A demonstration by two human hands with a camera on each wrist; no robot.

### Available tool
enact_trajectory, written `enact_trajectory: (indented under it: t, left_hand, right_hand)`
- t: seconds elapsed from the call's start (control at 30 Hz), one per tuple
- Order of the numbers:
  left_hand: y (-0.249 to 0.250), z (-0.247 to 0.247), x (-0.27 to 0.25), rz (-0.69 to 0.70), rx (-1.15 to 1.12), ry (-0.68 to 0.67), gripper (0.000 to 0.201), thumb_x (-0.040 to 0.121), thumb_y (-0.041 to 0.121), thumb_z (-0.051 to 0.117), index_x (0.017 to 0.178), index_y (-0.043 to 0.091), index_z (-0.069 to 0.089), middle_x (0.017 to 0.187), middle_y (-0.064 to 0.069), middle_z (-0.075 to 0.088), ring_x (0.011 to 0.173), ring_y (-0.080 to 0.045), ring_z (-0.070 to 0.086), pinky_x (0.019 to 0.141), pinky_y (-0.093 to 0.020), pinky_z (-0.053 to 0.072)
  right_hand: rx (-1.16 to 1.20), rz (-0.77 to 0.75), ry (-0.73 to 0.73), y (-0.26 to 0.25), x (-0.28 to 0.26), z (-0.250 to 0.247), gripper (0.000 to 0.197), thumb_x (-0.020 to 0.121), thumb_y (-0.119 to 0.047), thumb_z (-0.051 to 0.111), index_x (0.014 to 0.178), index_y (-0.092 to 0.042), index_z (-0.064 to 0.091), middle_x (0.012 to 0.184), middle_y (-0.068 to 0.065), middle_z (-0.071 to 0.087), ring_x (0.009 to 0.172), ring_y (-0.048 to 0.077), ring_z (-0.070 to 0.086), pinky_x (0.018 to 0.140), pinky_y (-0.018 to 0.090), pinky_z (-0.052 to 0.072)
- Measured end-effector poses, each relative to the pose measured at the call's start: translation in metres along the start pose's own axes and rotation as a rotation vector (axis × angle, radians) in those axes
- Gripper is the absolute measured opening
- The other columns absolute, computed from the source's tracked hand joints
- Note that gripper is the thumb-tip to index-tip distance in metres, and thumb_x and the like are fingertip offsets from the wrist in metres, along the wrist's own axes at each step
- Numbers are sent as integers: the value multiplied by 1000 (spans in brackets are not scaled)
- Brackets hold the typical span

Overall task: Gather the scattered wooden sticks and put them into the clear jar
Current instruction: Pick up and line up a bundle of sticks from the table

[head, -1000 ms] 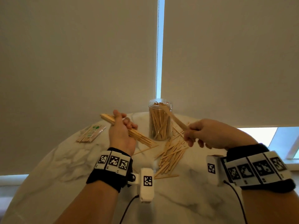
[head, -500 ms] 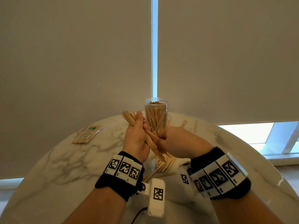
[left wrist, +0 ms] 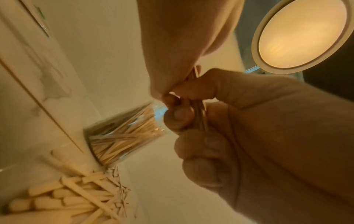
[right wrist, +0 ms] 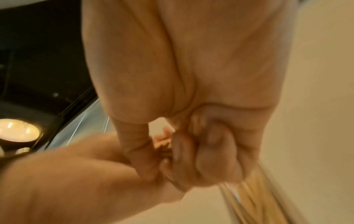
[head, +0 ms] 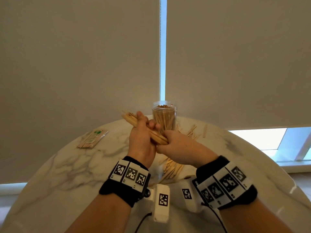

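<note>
the left hand grips a bundle of sticks. the right hand closes on its near end, hiding the tips. the clear jar stands just beyond both hands.

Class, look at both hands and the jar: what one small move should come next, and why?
Probably tip the bundle of sticks upright and lift it over the jar. The left hand grips its middle, the right hand holds its lower end, and it lies slanted just in front of the jar's open mouth.

No readable text — wrist bands and camera modules carry only black-and-white square markers; sealed stick packet has a green print, too small to read.
</note>
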State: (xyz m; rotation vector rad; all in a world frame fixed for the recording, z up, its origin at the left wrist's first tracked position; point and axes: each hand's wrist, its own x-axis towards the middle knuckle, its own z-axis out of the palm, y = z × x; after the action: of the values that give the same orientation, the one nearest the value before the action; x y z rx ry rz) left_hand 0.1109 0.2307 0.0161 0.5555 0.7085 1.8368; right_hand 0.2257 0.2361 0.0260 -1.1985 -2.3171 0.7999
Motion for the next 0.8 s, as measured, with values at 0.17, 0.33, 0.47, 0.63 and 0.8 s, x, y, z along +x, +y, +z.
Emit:
enact_trajectory:
  t: [0.17,0.33,0.47,0.63,0.8]
  left_hand:
    - [-2,5,-8,-56,178,-196,35,102,37,50,108,7,67,91,-8,71,86,-20,68,87,-38,55]
    - [9,5,-10,4,131,-173,39,89,30,72,119,8,60,109,-12,70,96,-21,68,90,-39,56]
    - [36,-2,-1,90,-7,46,45,87,46,69,125,26,55,118,-8,68,104,-26,71,92,-48,56]
    - [19,7,-10,-89,180,-65,38,106,31,39,121,6,64,113,-13,73,93,-23,73,83,-38,59]
    - [24,10,-9,-123,295,-137,37,105,29,41,123,6,64,113,-11,74,103,-22,71,95,-38,54]
  right_hand:
    - [-71,45,181,13,4,-6,25,83,-49,63,75,-25,62,62,-4,58,55,11,54,53,28,40]
    - [-268,62,152,23,2,-20,29,91,-47,57,72,-25,60,62,-3,57,55,12,53,53,26,38]
    - [-316,120,97,30,-5,-36,27,91,-42,59,68,-27,59,65,-4,58,60,12,55,56,24,38]
    - [-451,127,151,19,-2,-20,17,90,-38,60,84,-23,66,69,-4,60,62,12,57,54,25,40]
    - [-387,187,128,20,-1,-17,20,89,-38,62,91,-18,68,72,-2,61,68,15,60,57,26,43]
